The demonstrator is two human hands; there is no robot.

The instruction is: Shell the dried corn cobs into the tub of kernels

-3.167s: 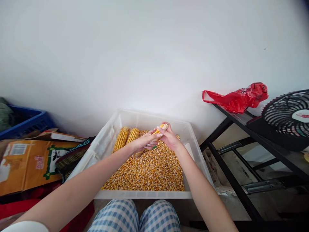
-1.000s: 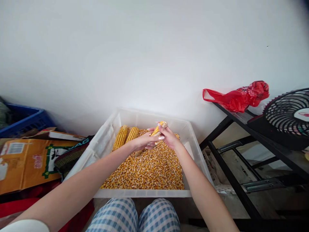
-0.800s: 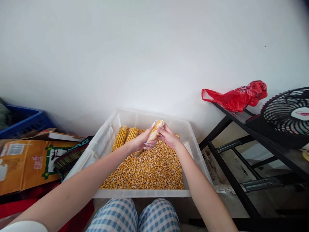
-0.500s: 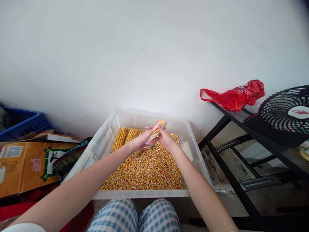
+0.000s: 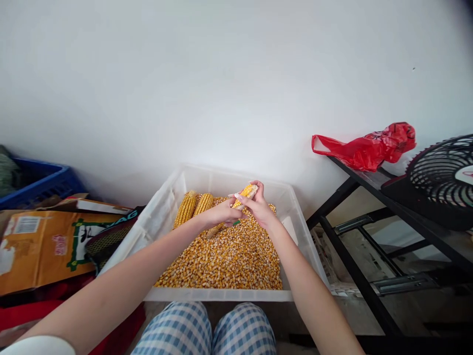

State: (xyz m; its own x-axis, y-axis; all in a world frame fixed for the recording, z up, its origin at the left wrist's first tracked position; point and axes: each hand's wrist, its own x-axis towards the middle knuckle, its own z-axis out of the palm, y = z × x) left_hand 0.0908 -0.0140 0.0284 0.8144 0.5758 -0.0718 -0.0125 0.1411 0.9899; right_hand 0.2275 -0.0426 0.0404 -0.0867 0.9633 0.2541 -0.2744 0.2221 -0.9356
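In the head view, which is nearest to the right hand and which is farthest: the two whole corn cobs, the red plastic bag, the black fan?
From the right hand:
1. Two whole corn cobs, to its left inside the clear bin.
2. Red plastic bag, up to the right on the black shelf.
3. Black fan, farther right at the picture's edge.

yellow kernels (image 5: 225,256), red bag (image 5: 365,148), blue crate (image 5: 44,183)

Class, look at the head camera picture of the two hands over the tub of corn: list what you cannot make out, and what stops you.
- Corn cob: mostly covered by the left hand and right hand; only its tip shows.
- Thin green-tipped item beneath the hands: too small to identify.
- Fan: cut off by the right edge.
- Cardboard box print: too small and blurred to read.
- Blue crate: contents cut off at the left edge.
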